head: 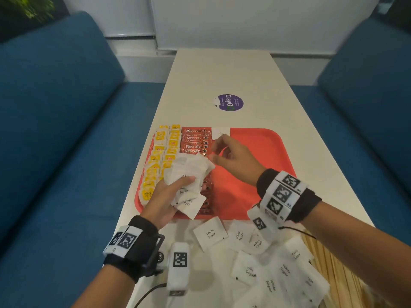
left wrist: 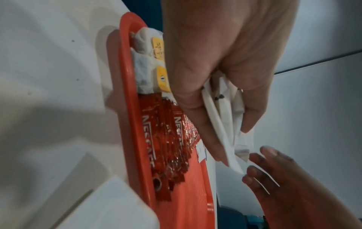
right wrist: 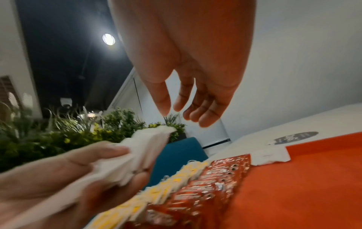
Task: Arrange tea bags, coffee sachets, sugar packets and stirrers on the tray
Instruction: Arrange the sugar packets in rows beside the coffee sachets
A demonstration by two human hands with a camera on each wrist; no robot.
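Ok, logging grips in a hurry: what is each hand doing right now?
Left hand: grips a stack of sugar packets above the tray.
Right hand: open, holding nothing, fingers reaching toward the stack.

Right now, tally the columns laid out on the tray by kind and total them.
Tea bag columns: 2
Coffee sachet columns: 1
Sugar packet columns: 1, only a single packet so far
Total: 4
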